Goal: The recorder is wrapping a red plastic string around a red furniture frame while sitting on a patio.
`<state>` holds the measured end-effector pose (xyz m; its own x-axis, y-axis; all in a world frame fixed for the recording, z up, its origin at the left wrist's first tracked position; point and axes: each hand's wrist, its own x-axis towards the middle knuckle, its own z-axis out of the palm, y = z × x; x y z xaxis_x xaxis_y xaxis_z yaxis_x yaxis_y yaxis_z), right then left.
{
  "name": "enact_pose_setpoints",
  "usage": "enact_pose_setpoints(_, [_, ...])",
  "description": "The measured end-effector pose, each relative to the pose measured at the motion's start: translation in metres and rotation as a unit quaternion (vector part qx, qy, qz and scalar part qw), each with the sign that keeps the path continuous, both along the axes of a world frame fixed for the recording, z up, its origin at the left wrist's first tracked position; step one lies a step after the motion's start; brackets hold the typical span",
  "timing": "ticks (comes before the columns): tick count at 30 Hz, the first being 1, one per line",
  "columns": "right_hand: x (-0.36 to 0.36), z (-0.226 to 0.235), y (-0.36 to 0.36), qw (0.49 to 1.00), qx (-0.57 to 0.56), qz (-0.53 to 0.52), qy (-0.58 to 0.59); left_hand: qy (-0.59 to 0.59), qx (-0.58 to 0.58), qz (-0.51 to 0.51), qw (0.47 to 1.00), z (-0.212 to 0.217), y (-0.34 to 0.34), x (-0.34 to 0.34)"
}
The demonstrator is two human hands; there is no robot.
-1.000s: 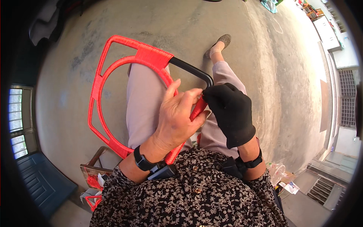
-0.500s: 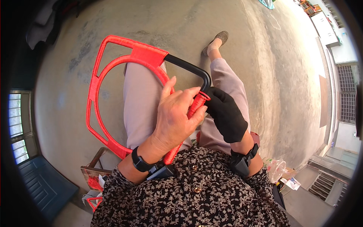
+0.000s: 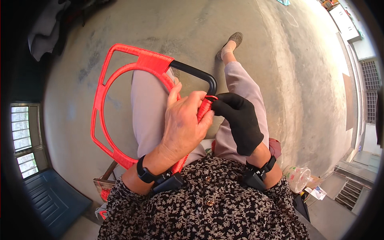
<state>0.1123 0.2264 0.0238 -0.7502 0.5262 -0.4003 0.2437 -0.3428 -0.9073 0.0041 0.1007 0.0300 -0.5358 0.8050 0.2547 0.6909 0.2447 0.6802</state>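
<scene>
A many-sided frame with a ring inside it (image 3: 154, 62) lies across my lap, mostly wound with red cord. At its upper right corner a bent black bar (image 3: 196, 72) is bare. My left hand (image 3: 180, 124), ungloved, is closed around the wound side bar just below that bend, thumb and fingers on the red coils. My right hand (image 3: 243, 126), in a black glove, pinches against the bar beside the top coil. A small loop of red cord (image 3: 211, 96) stands out there between the hands. The gloved fingertips partly hide the cord.
My legs (image 3: 150, 108) in pale trousers are spread under the frame. A clear plastic bag (image 3: 297, 178) and papers sit by my right side. At my left is a wooden piece (image 3: 103, 183) with red stuff by it. A dark blue panelled surface (image 3: 56, 202) stands lower left.
The gloved right hand has come slightly left, closer to the wound bar. The cord loop has shifted and looks flatter. The frame has tilted a little, its top corner lower; the view has shifted slightly.
</scene>
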Motion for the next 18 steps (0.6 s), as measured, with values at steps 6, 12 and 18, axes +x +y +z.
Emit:
enact_pose_setpoints(6, [-0.002,0.009,-0.004,1.000,-0.010,0.001,0.001,0.021,-0.065,-0.047,0.997,0.034,-0.001,-0.009])
enact_pose_setpoints(12, [-0.003,0.015,-0.008,1.000,0.003,0.019,0.012,-0.377,-0.025,-0.065,0.924,0.038,-0.008,-0.023])
enact_pose_setpoints(18, [0.000,0.020,-0.006,0.998,-0.047,0.017,0.036,-0.595,-0.078,-0.027,0.799,0.050,-0.010,-0.029])
